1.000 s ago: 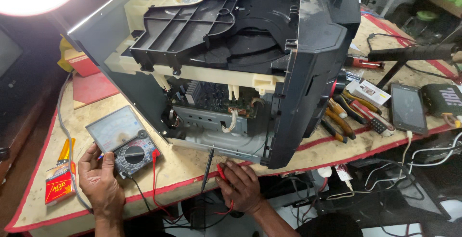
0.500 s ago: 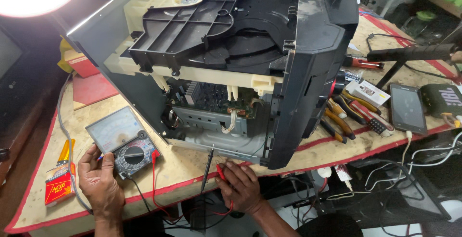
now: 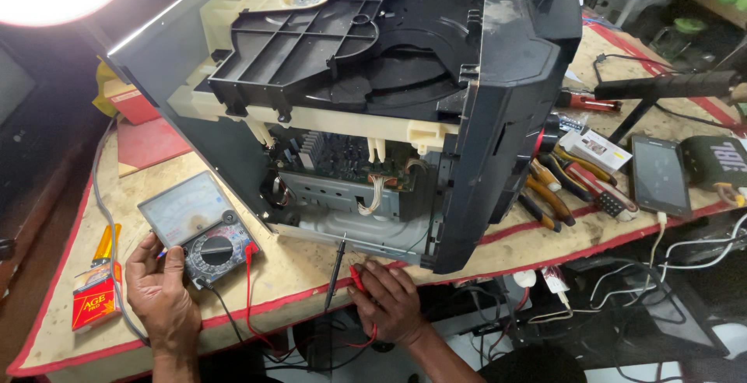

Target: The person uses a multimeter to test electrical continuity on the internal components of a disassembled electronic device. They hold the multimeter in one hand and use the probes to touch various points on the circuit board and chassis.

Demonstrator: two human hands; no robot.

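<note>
With the left hand (image 3: 159,293) pinching the meter (image 3: 204,231) dial on the worktop (image 3: 545,239), the right hand's (image 3: 389,301) grip should steady both probes (image 3: 342,262) firmly.

An electronics repair workshop: opened stereo unit (image 3: 373,111), multimeter (image 3: 198,227), pliers (image 3: 556,188).

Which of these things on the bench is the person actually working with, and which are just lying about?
In use:
left hand on the analog multimeter
right hand holding the red probe and black probe
opened stereo unit

Lying about:
pliers
phone
small speaker
red packet
white box
</note>
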